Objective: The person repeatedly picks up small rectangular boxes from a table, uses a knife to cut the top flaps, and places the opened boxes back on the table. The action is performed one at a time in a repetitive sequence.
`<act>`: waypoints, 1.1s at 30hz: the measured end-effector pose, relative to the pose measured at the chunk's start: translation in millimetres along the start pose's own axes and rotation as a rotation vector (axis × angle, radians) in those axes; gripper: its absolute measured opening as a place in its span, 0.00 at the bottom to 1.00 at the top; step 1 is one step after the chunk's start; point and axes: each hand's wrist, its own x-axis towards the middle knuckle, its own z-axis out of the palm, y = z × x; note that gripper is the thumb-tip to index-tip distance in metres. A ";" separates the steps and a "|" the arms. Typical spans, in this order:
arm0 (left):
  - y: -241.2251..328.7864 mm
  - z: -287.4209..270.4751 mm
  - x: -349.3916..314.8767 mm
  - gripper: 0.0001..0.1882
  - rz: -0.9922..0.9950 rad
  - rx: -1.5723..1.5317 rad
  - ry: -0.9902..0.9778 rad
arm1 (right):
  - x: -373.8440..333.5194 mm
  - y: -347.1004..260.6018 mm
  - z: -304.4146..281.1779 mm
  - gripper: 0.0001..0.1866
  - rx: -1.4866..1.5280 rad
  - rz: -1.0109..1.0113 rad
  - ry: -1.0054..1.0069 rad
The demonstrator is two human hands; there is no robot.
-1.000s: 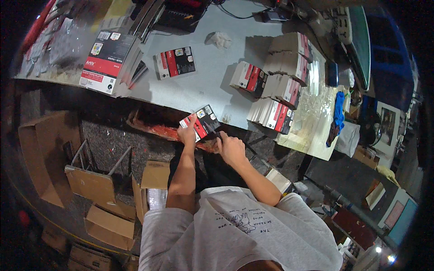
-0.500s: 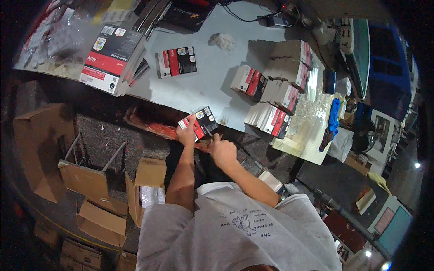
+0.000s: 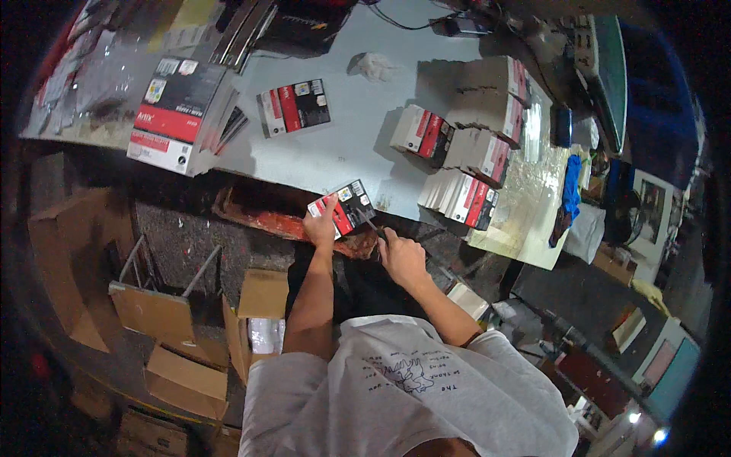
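My left hand (image 3: 321, 223) grips a small paper pad (image 3: 352, 207) with a black, red and white cover, its thumb lying over the cover. The pad is tilted, just over the near edge of the table. In my right hand (image 3: 403, 255) is a knife (image 3: 371, 223), a slim metal blade with a dark handle. Its tip meets the pad's right-hand edge; whether it goes in is too small to tell. Farther back on the table lies another pad (image 3: 295, 107) of the same colours.
Pad stacks (image 3: 460, 199) crowd the right side of the white table (image 3: 343, 145). A taller stack (image 3: 171, 114) stands on the left, near plastic wrapping (image 3: 84, 91). A crumpled white wad (image 3: 375, 67) lies toward the back. Open cardboard boxes (image 3: 186, 373) sit on the floor at lower left.
The knife and my right hand have shifted right relative to the pad, so the blade now shows at its right edge. My left hand keeps its grip. The whole view has moved slightly.
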 end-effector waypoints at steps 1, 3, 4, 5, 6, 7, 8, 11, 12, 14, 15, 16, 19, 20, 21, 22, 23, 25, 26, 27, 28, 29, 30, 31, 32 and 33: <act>-4.5 0.4 2.2 0.22 -0.002 -0.032 -0.011 | 1.3 -0.9 0.9 0.14 0.011 0.020 -0.046; -12.1 0.7 7.0 0.22 -0.007 -0.035 -0.018 | 4.7 -6.9 6.4 0.13 0.054 0.010 -0.051; -14.7 0.9 9.6 0.22 -0.046 -0.022 -0.016 | 5.5 -10.2 10.0 0.13 0.073 0.015 -0.056; -16.5 0.6 11.7 0.22 -0.009 0.008 -0.009 | 5.9 -13.4 14.1 0.12 0.111 0.036 -0.013; -17.8 0.5 13.2 0.22 -0.013 0.057 0.002 | 6.4 -15.8 18.3 0.12 0.149 0.057 0.010; -18.7 0.3 14.1 0.22 -0.074 0.116 0.021 | 7.2 -17.8 22.7 0.12 0.167 0.096 0.040; -19.6 0.1 13.8 0.22 -0.017 0.097 0.018 | 9.2 -20.4 27.5 0.12 0.193 0.094 0.045; -20.6 0.3 11.1 0.22 0.009 0.071 0.021 | 11.5 -21.4 34.9 0.12 0.168 0.117 0.043; -20.1 0.1 10.5 0.22 0.035 0.053 0.016 | 10.4 -19.3 34.0 0.13 0.124 0.102 0.021; -15.6 0.9 10.6 0.22 0.016 0.049 -0.013 | 6.2 -12.2 25.5 0.14 0.047 0.088 -0.018; -11.6 1.8 10.7 0.21 0.040 0.140 0.026 | 3.6 -6.8 18.3 0.14 0.073 0.076 -0.022; -6.5 0.6 10.0 0.19 0.029 0.084 -0.017 | -2.5 -1.9 10.5 0.15 0.089 0.079 -0.028; 15.6 -4.1 -1.6 0.15 -0.036 -0.080 -0.088 | -12.2 15.3 -14.9 0.15 0.325 0.177 0.072; 24.8 -9.5 -11.3 0.17 -0.015 -0.136 -0.138 | -9.4 19.5 -21.6 0.16 0.572 0.122 0.223; 35.4 -14.4 -22.4 0.16 0.096 -0.094 -0.185 | -7.7 19.3 -25.2 0.17 0.813 0.152 0.318; 46.1 -21.9 -38.0 0.14 0.162 -0.012 -0.243 | -2.2 18.4 -28.1 0.16 0.802 0.113 0.418; 57.4 -28.1 -54.5 0.13 0.226 0.057 -0.279 | 0.0 14.9 -29.2 0.16 0.741 0.033 0.467; 79.5 -34.9 -88.8 0.13 0.526 0.061 -0.426 | 3.4 4.6 -30.0 0.16 0.644 -0.048 0.507; 92.2 -34.9 -101.4 0.14 0.491 -0.084 -0.443 | 3.5 -2.0 -30.7 0.16 0.871 0.055 0.487; 109.9 -40.8 -104.5 0.15 0.584 -0.054 -0.518 | 1.1 -4.0 -35.1 0.18 0.770 0.004 0.505; 127.9 -45.4 -104.9 0.16 0.579 0.041 -0.590 | -2.8 -9.8 -38.6 0.19 0.843 -0.010 0.509; 143.1 -49.9 -107.8 0.16 0.566 0.136 -0.657 | -9.2 -14.1 -43.9 0.21 0.925 -0.048 0.555; 155.4 -52.6 -112.2 0.16 0.537 0.196 -0.668 | -15.9 -17.7 -50.8 0.20 0.933 -0.093 0.606; 165.7 -56.6 -116.7 0.17 0.500 0.258 -0.678 | -24.7 -20.0 -58.6 0.20 0.940 -0.134 0.649; 173.2 -62.0 -122.9 0.18 0.455 0.319 -0.687 | -34.2 -22.4 -66.3 0.19 0.951 -0.185 0.691; 177.8 -68.8 -131.3 0.19 0.444 0.188 -0.719 | -42.2 -26.0 -72.5 0.19 1.005 -0.131 0.640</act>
